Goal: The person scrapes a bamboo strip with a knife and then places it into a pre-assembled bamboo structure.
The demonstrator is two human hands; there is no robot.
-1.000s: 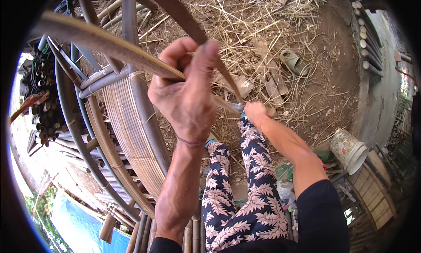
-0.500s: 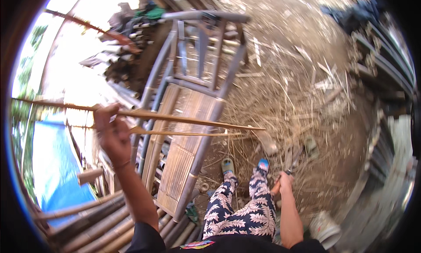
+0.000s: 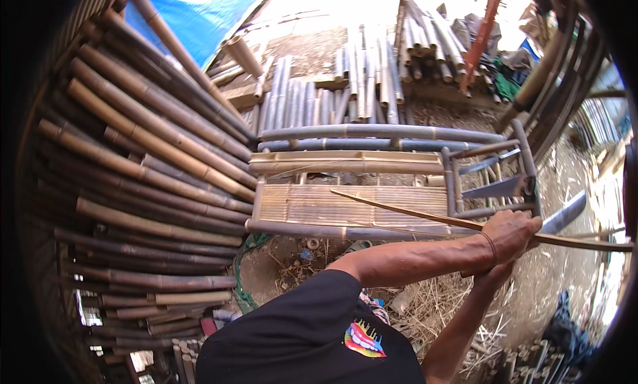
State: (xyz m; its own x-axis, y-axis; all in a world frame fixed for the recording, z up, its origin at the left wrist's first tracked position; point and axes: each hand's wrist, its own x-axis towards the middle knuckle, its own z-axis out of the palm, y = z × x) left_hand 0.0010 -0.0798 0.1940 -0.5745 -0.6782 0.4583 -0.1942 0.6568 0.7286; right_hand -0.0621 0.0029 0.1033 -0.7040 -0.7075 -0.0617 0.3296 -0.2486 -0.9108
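My left hand [image 3: 508, 234], with a thin band at its wrist, is closed around a long split bamboo strip [image 3: 405, 208]. The strip tapers to a point over the bench seat, and its other end runs out to the right. A second, thinner strip shows just below it. My right hand [image 3: 490, 276] is under the left one, its fingers hidden, so what it holds does not show. Beneath the strips stands a bamboo bench [image 3: 352, 233] with a slatted seat. A saw [image 3: 492, 188] rests at the bench's right end.
Stacked bamboo poles [image 3: 159, 138] fill the left side. Cut bamboo tubes [image 3: 372, 71] lie behind the bench, near a blue tarp [image 3: 199, 15]. Straw-like shavings [image 3: 425, 314] litter the ground by my right arm. A blue-grey piece [image 3: 565, 212] lies beyond my hands.
My view has turned left, and the bench now lies crosswise. My hands have come together at the strip. The wooden-handled knife seen in my right hand is not clearly visible now.
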